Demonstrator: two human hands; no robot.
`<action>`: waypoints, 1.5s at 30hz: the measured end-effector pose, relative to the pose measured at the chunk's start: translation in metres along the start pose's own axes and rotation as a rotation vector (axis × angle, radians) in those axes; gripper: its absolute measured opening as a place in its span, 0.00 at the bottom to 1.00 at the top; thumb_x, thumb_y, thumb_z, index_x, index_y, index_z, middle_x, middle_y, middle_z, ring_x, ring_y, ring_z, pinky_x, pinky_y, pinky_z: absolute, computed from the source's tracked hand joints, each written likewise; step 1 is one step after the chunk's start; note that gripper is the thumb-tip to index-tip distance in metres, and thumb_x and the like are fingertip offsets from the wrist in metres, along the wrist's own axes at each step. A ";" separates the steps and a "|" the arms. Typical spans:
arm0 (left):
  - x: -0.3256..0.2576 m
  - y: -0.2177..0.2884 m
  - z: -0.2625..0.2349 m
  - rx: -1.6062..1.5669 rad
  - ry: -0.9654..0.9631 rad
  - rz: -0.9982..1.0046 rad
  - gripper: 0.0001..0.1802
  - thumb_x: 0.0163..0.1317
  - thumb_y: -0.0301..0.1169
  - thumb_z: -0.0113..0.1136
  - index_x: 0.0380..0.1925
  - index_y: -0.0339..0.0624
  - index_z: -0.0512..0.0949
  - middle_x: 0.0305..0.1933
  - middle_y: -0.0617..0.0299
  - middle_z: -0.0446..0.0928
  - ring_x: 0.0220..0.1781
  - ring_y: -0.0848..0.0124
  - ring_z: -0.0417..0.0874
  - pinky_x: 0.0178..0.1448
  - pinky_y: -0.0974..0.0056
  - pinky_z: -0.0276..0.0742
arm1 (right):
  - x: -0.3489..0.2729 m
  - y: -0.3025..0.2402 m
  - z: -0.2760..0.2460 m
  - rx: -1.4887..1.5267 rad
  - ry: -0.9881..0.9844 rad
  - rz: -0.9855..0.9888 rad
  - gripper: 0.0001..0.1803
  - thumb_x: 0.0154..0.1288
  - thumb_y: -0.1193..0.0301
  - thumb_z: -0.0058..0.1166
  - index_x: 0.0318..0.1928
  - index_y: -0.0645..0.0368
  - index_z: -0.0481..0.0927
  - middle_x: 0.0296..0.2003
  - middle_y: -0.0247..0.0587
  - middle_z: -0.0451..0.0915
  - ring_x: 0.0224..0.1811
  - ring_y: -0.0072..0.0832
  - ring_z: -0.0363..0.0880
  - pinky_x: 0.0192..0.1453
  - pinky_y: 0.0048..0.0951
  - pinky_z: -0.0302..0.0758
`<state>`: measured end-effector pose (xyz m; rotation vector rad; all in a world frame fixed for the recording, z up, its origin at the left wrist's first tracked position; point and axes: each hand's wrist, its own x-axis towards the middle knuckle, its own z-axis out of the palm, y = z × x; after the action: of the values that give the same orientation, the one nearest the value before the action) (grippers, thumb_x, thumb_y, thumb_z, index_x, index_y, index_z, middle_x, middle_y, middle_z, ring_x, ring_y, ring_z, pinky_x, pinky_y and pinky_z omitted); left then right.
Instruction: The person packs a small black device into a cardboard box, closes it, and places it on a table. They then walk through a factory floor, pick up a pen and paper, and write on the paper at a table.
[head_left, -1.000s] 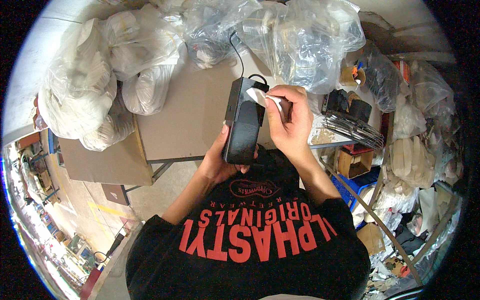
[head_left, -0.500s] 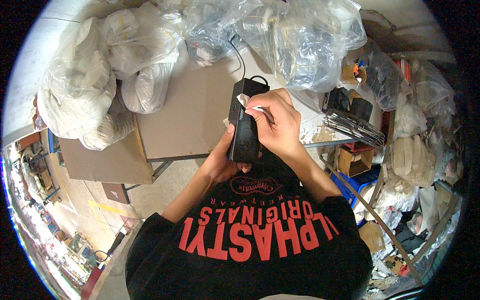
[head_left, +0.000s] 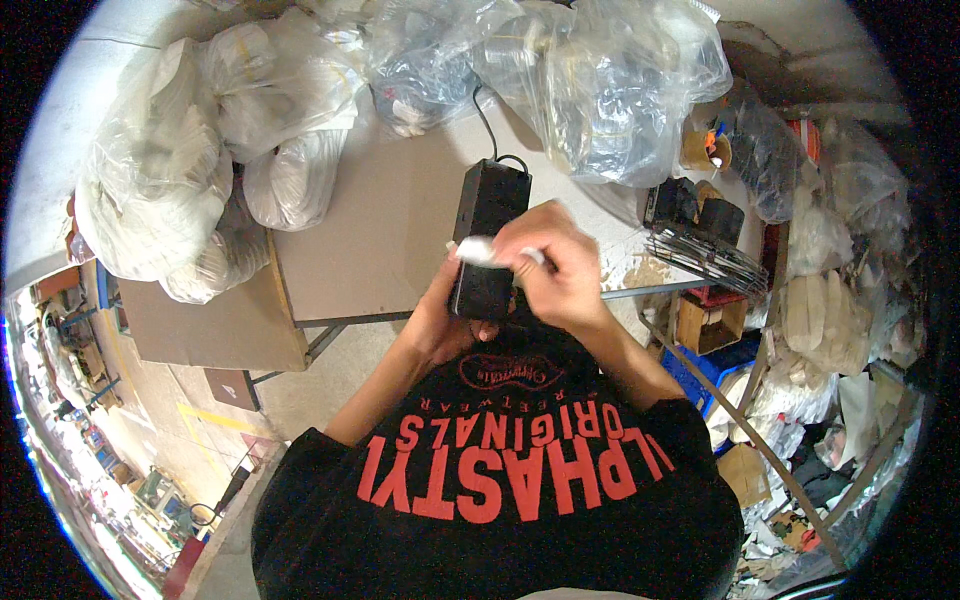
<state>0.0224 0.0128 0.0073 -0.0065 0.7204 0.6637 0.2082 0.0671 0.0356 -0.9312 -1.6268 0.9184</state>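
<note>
A black oblong box (head_left: 493, 200), perhaps a power adapter or speaker, is held lengthwise in front of my chest. My left hand (head_left: 440, 325) grips its near end, thumb along the left side and fingertips showing underneath. A black cable (head_left: 488, 125) loops from its far end toward the plastic bags. My right hand (head_left: 562, 262) is closed on a crumpled white cloth or tissue (head_left: 476, 250), which lies across the middle of the box's upper face. The cloth and right fingers are slightly blurred.
Beyond the box stands a brown-grey table (head_left: 360, 220). White-filled plastic bags (head_left: 160, 170) crowd its left, and clear bags (head_left: 620, 100) its back. A wire fan guard (head_left: 710, 258) lies at its right edge, above a wooden box (head_left: 712, 322). Scrap (head_left: 800, 470) is heaped at the lower right.
My right hand has drawn the white cloth down the box toward me, from near its far end to its middle. My left hand keeps its hold.
</note>
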 end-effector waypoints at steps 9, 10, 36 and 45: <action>-0.004 0.012 0.014 0.063 -0.004 0.023 0.36 0.75 0.67 0.41 0.58 0.46 0.75 0.41 0.52 0.83 0.35 0.67 0.84 0.26 0.67 0.74 | 0.010 0.014 -0.026 -0.293 -0.153 -0.081 0.12 0.55 0.86 0.59 0.38 0.56 0.82 0.40 0.38 0.86 0.42 0.42 0.81 0.49 0.39 0.77; -0.003 0.012 0.014 0.061 0.001 0.016 0.35 0.75 0.66 0.41 0.57 0.46 0.75 0.41 0.52 0.83 0.35 0.67 0.84 0.26 0.67 0.74 | 0.008 0.014 -0.026 -0.286 -0.195 -0.089 0.13 0.55 0.86 0.59 0.38 0.56 0.82 0.40 0.38 0.87 0.42 0.42 0.81 0.49 0.39 0.77; 0.088 -0.053 -0.040 1.448 0.573 0.349 0.43 0.47 0.53 0.83 0.49 0.32 0.73 0.41 0.48 0.81 0.42 0.59 0.83 0.47 0.58 0.80 | -0.240 0.141 -0.166 0.128 -0.617 1.454 0.23 0.73 0.53 0.48 0.36 0.57 0.88 0.39 0.45 0.89 0.38 0.40 0.88 0.47 0.46 0.83; 0.135 -0.102 -0.033 1.794 0.745 0.364 0.42 0.46 0.52 0.81 0.49 0.33 0.72 0.47 0.41 0.81 0.52 0.47 0.83 0.56 0.48 0.77 | -0.424 0.318 -0.268 0.017 0.452 1.503 0.25 0.77 0.53 0.46 0.63 0.56 0.75 0.48 0.43 0.87 0.34 0.34 0.87 0.31 0.40 0.78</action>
<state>0.1351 -0.0006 -0.1224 1.6216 1.8578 0.1248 0.5950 -0.1502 -0.3591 -2.1968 -0.3022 1.4685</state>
